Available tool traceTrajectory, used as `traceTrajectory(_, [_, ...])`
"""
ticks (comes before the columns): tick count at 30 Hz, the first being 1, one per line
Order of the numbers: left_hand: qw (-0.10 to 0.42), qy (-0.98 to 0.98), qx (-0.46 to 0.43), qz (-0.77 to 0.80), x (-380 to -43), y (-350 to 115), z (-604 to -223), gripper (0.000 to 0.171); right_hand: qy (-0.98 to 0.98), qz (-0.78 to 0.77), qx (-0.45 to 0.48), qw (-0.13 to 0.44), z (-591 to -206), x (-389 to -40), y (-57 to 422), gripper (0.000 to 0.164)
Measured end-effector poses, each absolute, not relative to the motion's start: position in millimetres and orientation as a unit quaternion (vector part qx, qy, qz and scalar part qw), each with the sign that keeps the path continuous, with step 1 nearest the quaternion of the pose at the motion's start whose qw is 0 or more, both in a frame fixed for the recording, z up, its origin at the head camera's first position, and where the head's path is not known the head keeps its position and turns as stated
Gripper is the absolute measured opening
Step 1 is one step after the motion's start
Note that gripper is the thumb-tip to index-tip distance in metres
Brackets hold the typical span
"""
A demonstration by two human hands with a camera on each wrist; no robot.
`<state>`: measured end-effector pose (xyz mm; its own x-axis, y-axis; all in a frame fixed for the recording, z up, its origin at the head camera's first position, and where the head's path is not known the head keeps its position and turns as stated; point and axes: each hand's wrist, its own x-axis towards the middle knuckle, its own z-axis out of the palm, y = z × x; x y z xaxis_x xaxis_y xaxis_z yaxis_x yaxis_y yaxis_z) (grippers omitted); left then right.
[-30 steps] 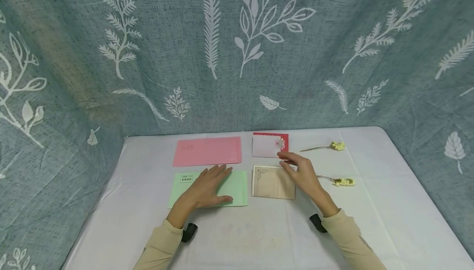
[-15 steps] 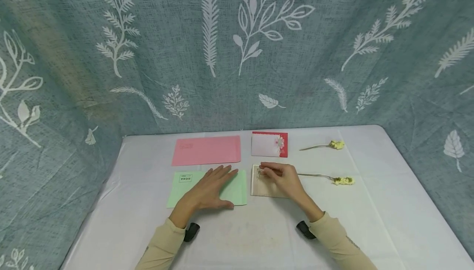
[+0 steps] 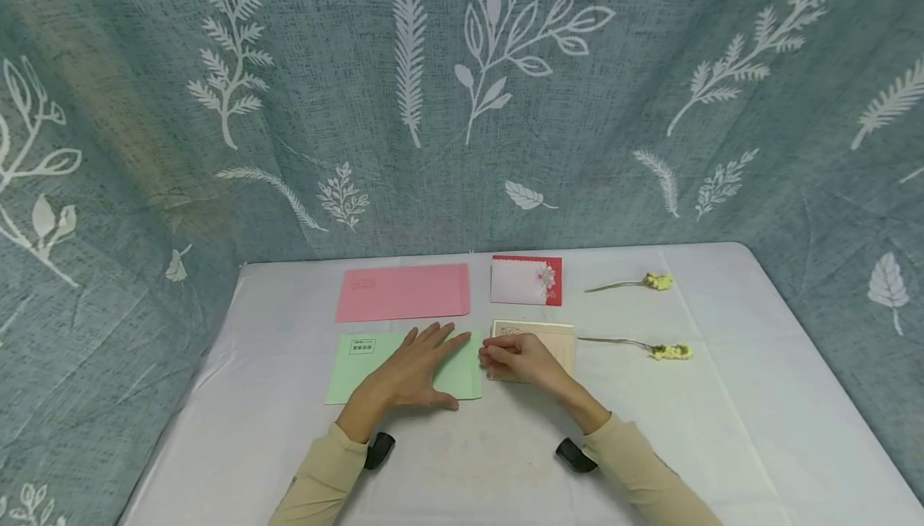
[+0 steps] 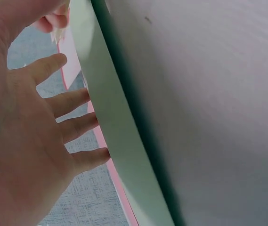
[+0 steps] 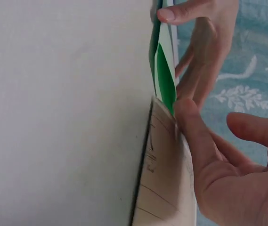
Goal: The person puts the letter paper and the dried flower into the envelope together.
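Note:
My left hand (image 3: 415,372) lies with spread fingers on a light green envelope (image 3: 345,380) with a small printed box. In the right wrist view, the envelope's near end gapes and its darker green inside (image 5: 164,77) shows. My right hand (image 3: 530,362) reaches over a beige lined card (image 3: 557,337), its fingertips at the envelope's right end. Close up, the index finger touches the corner where card and envelope meet, while the thumb stands away from it. Part of the card is hidden beneath this hand.
Behind lie a pink envelope (image 3: 404,293) and a red-and-white floral card (image 3: 516,284). Two yellow dried flowers on stems, one farther back (image 3: 657,281) and one nearer (image 3: 670,352), lie to the right. A leaf-patterned curtain (image 3: 433,189) closes off the white table's (image 3: 491,462) far edge.
My right hand has moved left across the beige card, from its right upper corner to the green envelope's right end. The left hand has barely shifted.

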<state>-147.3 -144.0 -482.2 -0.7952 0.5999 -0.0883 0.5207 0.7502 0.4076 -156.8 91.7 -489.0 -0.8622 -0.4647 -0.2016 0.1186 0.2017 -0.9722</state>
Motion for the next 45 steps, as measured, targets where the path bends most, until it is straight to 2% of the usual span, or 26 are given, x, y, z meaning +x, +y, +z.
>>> traceTrajectory(8, [0.101,0.931,0.304,0.174,-146.2,-142.0,-485.3,0.094,0.704,-0.644,-0.11,0.279,-497.0,-152.6,85.4,0.037])
traceTrajectory(31, [0.077,0.937,0.309,0.141,-145.7,-138.7,-484.4,0.088,0.711,-0.629,-0.124,0.29,-501.8,-150.1,79.1,0.033])
traceTrajectory(45, [0.04,0.941,0.313,0.122,-148.4,-136.9,-482.0,0.09,0.707,-0.641,-0.111,0.276,-498.4,-152.4,76.3,0.032])
